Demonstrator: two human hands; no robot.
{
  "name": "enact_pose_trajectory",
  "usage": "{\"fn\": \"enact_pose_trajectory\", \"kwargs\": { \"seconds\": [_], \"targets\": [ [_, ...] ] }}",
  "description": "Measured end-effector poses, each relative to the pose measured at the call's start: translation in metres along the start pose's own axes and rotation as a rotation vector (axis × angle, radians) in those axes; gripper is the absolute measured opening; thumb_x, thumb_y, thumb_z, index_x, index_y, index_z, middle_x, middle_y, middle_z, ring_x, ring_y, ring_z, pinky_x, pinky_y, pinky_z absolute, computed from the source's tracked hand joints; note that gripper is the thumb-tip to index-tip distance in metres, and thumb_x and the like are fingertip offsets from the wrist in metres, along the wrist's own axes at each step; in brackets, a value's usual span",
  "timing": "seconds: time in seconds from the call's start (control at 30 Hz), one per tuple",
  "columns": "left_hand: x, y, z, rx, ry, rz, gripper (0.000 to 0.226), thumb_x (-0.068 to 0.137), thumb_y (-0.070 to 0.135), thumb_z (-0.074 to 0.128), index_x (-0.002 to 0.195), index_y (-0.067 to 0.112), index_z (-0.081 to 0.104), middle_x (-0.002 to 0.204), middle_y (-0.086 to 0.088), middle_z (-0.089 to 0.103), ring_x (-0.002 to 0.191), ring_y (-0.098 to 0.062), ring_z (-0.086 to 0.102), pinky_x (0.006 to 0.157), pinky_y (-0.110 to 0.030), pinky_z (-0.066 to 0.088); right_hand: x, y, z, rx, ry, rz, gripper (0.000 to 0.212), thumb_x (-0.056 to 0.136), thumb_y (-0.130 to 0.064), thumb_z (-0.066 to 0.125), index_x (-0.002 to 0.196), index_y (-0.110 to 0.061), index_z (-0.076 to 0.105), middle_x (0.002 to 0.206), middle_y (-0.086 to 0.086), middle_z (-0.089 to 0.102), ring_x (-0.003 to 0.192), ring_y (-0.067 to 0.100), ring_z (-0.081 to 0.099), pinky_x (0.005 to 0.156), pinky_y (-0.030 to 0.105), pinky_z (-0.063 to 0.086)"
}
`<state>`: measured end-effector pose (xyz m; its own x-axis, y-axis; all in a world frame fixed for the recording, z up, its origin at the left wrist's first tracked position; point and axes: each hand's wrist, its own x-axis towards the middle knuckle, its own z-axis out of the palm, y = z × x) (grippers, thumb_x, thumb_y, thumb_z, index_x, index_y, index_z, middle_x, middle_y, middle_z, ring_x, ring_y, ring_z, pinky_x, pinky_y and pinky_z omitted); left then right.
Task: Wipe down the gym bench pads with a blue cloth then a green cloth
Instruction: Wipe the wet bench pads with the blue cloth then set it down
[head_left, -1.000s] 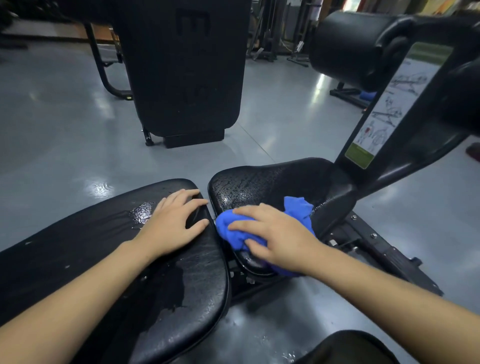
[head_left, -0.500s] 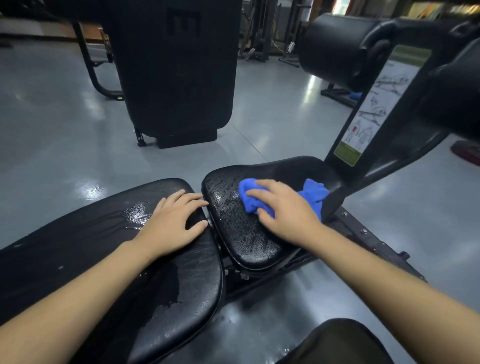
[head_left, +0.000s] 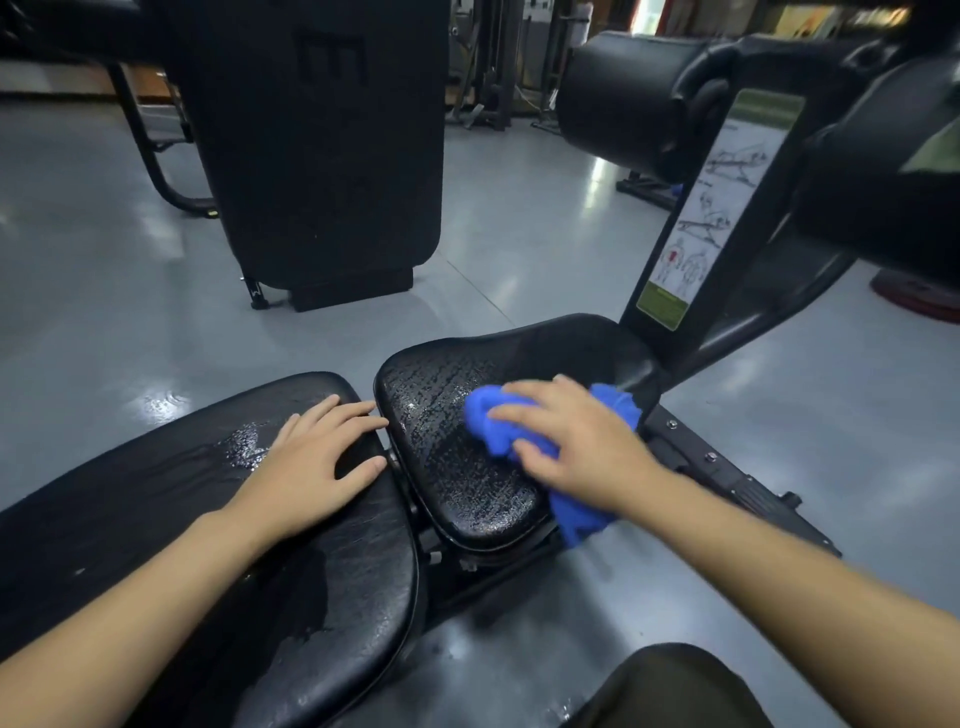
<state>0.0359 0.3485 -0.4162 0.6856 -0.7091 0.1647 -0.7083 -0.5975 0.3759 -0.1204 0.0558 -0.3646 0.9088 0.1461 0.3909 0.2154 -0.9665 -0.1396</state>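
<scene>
A: How will the blue cloth handle for us?

B: We'd judge it soft, light and limp, bunching wherever we press. It lies on the right half of the seat pad, one end hanging over the pad's near right edge. Our right hand lies on top of it, fingers spread and nearly flat, pressing down, not pinching.

A: Best place to take hold?

B: The bunched middle, under the palm. The seat pad looks wet and beaded, so probably slick.

A: And our left hand?

B: Flat on the long pad left of the seat pad, fingers loosely spread, holding nothing.

A: Anything in the way?

B: The black frame with its instruction label rises just behind the seat pad, and a roller pad hangs above that. We see no green cloth
</scene>
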Motion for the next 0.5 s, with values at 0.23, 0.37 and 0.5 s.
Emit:
{"fn": "enact_pose_trajectory", "kwargs": {
  "seconds": [0.23,0.37,0.5],
  "targets": [
    [0.000,0.002,-0.001,-0.009,0.003,-0.003,0.065,0.085,0.075,0.028,0.141,0.047,0.045,0.156,0.027,0.031,0.153,-0.012,0.013,0.123,-0.054,0.016,0.014,0.063,-0.024,0.006,0.065,0.334,0.047,0.087,-0.044,0.045,0.124,-0.026,0.069,0.134,0.002,0.059,0.117,0.027,0.055,0.100,0.047,0.046],
    [0.000,0.005,-0.002,-0.019,0.012,-0.004,0.065,0.084,0.075,0.028,0.140,0.047,0.047,0.155,0.026,0.034,0.153,-0.013,0.015,0.122,-0.055,0.018,-0.002,0.035,-0.009,0.064,0.065,0.236,0.046,0.086,-0.033,0.051,0.125,-0.019,0.069,0.136,0.011,0.056,0.118,0.033,0.055,0.105,0.045,0.043],
    [-0.001,0.003,-0.002,-0.033,0.008,-0.005,0.065,0.084,0.075,0.029,0.140,0.047,0.047,0.154,0.027,0.034,0.153,-0.012,0.015,0.123,-0.054,0.016,-0.020,-0.001,0.004,0.148,0.014,0.063,0.043,0.085,-0.019,0.057,0.126,-0.016,0.068,0.138,0.010,0.057,0.118,0.034,0.056,0.113,0.019,0.024]
  ]
}}
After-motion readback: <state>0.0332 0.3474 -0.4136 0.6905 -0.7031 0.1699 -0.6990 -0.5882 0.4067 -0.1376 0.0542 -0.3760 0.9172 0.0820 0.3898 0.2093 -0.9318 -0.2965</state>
